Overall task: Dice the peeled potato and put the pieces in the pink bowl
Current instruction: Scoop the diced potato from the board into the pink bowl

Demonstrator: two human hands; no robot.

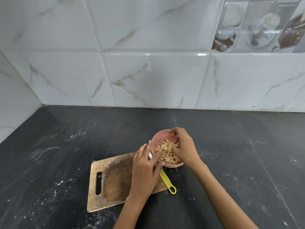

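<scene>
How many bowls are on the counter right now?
1: the pink bowl sits on the dark counter at the cutting board's far right corner, holding potato pieces, between both hands.

The picture is bright with soft, even light, and the shadows are very faint. Small white shiny spots sit on the wall tiles (148, 71), and the dark counter (66, 138) has a dull shine. Straight lines bend near the edges, and the right hand (183, 146) looks a little blurry.
</scene>
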